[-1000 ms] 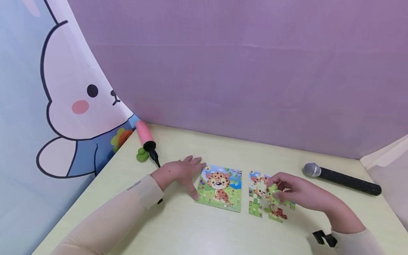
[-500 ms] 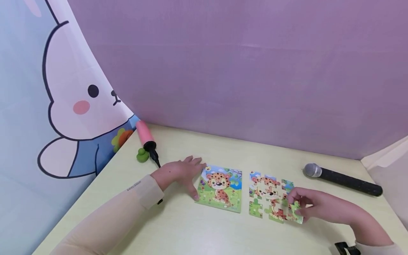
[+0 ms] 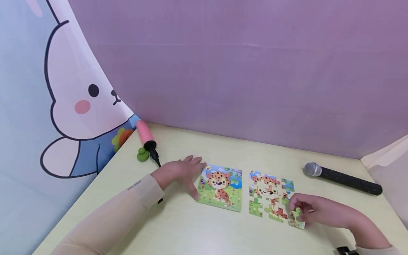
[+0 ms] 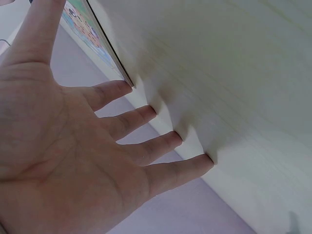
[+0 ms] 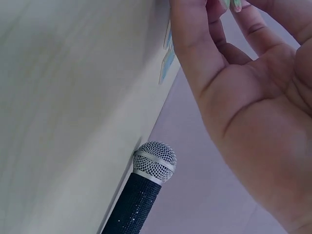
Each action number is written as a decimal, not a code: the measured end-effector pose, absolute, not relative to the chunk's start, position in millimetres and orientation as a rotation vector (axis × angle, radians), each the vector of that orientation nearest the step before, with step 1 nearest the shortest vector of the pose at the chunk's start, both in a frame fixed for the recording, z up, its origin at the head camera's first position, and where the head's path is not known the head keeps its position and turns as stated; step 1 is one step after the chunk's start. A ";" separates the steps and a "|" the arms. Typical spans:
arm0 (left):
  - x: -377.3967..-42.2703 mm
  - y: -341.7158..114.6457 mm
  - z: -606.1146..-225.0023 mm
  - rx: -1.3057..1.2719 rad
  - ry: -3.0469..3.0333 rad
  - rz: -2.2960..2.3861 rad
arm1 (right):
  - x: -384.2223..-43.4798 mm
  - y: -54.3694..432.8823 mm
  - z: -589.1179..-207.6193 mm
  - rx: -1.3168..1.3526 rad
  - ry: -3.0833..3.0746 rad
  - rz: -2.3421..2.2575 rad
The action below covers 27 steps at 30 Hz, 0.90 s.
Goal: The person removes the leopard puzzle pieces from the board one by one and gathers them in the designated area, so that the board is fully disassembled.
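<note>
My left hand (image 3: 182, 174) lies with spread, straight fingers at the left side of a square leopard picture board (image 3: 220, 191). In the left wrist view its fingertips (image 4: 175, 139) touch the table and the index fingertip meets the board's corner. To the right of the board, a second leopard picture lies as separated jigsaw pieces (image 3: 271, 193) in columns with gaps between them. At their near right corner my right hand (image 3: 322, 210) pinches a green jigsaw piece (image 3: 297, 214) between thumb and fingers. Only a sliver of that piece (image 5: 236, 5) shows in the right wrist view.
A microphone (image 3: 344, 180) with a silver head lies at the right, beyond the right hand. At the back left rest a pink and black hand pump (image 3: 145, 132) and a small green figure (image 3: 142, 154). A purple cloth (image 3: 248, 78) hangs along the table's back edge.
My right hand has moved right and toward me from the middle of the pieces, carrying the green jigsaw piece to the near right corner, where it now sits lower. The left hand stays put.
</note>
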<state>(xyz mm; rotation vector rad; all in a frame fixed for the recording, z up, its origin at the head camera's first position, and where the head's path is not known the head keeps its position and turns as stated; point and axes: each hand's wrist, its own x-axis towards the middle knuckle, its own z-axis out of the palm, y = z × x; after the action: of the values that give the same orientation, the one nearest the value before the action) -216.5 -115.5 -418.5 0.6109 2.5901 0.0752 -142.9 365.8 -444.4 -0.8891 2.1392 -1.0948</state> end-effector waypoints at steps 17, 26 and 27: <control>-215.4 -117.1 -418.0 0.632 2.595 0.084 | -145.4 361.7 -452.7 -0.967 2.283 -1.064; -214.6 -116.0 -417.5 0.613 2.591 0.095 | -143.5 360.5 -455.3 -0.959 2.355 -1.041; -214.4 -115.9 -417.3 0.612 2.592 0.095 | -143.2 359.9 -455.5 -0.947 2.364 -1.035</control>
<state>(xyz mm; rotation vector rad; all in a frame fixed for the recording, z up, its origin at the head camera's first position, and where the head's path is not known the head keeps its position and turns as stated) -214.4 -115.9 -417.3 0.6116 2.5915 0.0952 -143.2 359.9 -455.5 -0.9470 2.3636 -1.0353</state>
